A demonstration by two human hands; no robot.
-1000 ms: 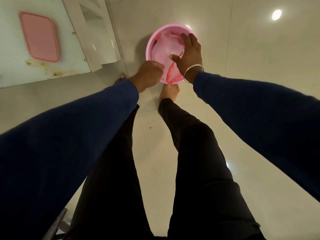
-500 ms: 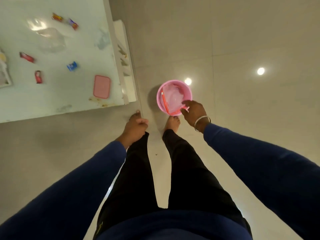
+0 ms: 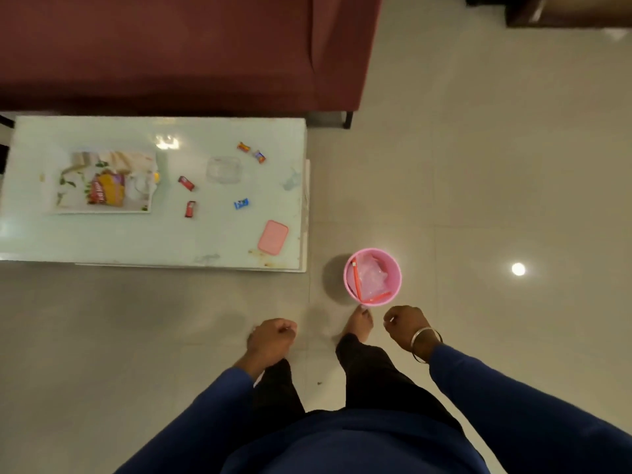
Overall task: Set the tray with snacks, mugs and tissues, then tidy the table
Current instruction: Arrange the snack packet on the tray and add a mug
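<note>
Both grips hold nothing: left hand and right hand loosely curled. Ahead-left on the worktop, small wrapped sweets: light, slick; pinch by their ends.

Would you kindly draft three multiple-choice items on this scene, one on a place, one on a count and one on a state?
1. Where does the pink bin stand?
A. on the table
B. on the floor by the table's corner
C. on the sofa

2. How many small wrapped sweets lie loose on the table?
A. two
B. five
C. nine

3. What is the right hand holding?
A. nothing
B. the pink lid
C. the tray

Key:
1 B, as the bin sits on the tiles just off the table's near right corner.
2 B, as two red, one blue and two by the far edge show.
3 A, as its fingers hang loosely curled above the floor, like the left hand, with the lid and tray on the table.
</note>
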